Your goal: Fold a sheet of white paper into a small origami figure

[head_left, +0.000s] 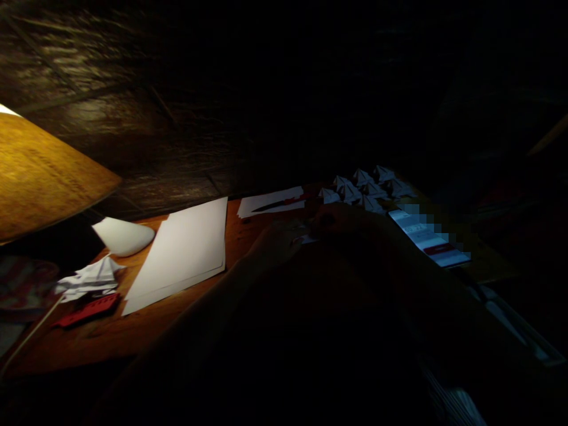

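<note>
In deep shadow at the middle of the table, my left hand (280, 239) and my right hand (339, 218) are close together. A small white piece of paper (309, 238) shows between them, with the fingers of both hands closed around it; most of it is hidden. Just beyond lies a knife (275, 205) with a dark blade and a reddish handle, resting on some white paper sheets (248, 205). Several folded paper shapes (349, 193) with pointed tops stand grouped past my right hand.
A stack of white paper (186, 254) lies on the wooden table (168, 307). Left of it are a curled white sheet (124, 236), crumpled folded paper (95, 277) and a red object (91, 310). A lit phone (426, 236) lies right. A lampshade (44, 171) overhangs the left side.
</note>
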The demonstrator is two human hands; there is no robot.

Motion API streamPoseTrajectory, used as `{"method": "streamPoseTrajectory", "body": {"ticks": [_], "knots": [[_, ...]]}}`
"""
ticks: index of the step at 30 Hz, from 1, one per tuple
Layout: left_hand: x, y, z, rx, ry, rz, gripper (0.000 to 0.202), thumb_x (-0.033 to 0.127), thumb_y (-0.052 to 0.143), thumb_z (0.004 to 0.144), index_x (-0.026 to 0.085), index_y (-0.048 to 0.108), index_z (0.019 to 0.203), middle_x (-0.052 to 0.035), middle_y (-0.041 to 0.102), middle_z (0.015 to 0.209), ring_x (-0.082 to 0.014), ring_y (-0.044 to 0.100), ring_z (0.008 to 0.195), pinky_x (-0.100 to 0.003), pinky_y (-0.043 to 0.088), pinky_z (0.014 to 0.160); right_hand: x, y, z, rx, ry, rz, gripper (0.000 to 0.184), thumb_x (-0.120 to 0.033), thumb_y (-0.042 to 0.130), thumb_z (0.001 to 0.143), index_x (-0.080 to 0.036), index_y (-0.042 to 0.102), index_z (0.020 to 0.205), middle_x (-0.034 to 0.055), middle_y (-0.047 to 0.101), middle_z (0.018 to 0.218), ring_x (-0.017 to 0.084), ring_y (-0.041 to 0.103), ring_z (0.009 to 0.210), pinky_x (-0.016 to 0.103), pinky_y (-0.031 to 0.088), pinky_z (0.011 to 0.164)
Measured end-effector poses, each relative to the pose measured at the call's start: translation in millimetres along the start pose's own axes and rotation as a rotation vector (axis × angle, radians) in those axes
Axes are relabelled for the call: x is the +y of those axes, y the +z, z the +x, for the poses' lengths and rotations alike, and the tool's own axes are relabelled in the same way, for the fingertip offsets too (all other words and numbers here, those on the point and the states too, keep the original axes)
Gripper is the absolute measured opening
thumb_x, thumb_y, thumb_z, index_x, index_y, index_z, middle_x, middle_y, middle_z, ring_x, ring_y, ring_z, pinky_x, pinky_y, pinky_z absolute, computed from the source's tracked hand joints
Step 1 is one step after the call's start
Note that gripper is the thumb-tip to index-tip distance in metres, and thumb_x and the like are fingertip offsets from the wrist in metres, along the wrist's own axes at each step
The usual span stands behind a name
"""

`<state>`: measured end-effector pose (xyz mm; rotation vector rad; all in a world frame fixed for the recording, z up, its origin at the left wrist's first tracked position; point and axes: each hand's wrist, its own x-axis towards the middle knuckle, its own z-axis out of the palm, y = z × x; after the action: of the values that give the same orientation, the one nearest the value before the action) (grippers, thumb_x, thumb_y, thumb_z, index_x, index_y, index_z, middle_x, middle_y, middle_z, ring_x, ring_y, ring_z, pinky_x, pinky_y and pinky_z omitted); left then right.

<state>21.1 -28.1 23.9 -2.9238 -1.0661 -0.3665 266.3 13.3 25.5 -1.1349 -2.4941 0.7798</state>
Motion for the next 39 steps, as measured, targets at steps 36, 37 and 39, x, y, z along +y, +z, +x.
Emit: {"method": "streamPoseTrajectory", "body": {"ticks": [36, 37, 39], "knots": [[6, -3.1, 0, -0.023, -0.046, 0.029, 0.034, 0.021, 0.051, 0.095, 0.024, 0.066, 0.125, -0.0073, 0.064, 0.122, -0.0239, 0.062, 0.104, -0.039, 0.053, 0.088, -35, -11, -11, -0.003, 0.142, -0.233, 0.022, -0.033, 0.072, 0.081, -0.025, 0.082, 0.099, 0.0041, 0.079, 0.095, 0.018, 0.067, 0.078, 0.027, 0.040, 0.064], [6, -2.8, 0, -0.023, -0.043, 0.028, 0.035, 0.021, 0.051, 0.095, 0.024, 0.066, 0.126, -0.0073, 0.064, 0.123, -0.0239, 0.062, 0.104, -0.039, 0.053, 0.088, -36, -12, -11, -0.029, 0.161, -0.234, 0.023, -0.033, 0.071, 0.082, -0.026, 0.082, 0.100, 0.0035, 0.079, 0.096, 0.018, 0.067, 0.077, 0.027, 0.040, 0.063], [7, -2.4, 0, -0.033, -0.053, 0.028, 0.036, 0.020, 0.051, 0.094, 0.024, 0.066, 0.127, -0.0074, 0.063, 0.124, -0.0240, 0.062, 0.104, -0.040, 0.053, 0.089, -38, -15, -12, -0.043, 0.189, -0.220, 0.022, -0.031, 0.071, 0.082, -0.027, 0.082, 0.101, 0.0029, 0.079, 0.099, 0.019, 0.068, 0.079, 0.026, 0.040, 0.062]]}}
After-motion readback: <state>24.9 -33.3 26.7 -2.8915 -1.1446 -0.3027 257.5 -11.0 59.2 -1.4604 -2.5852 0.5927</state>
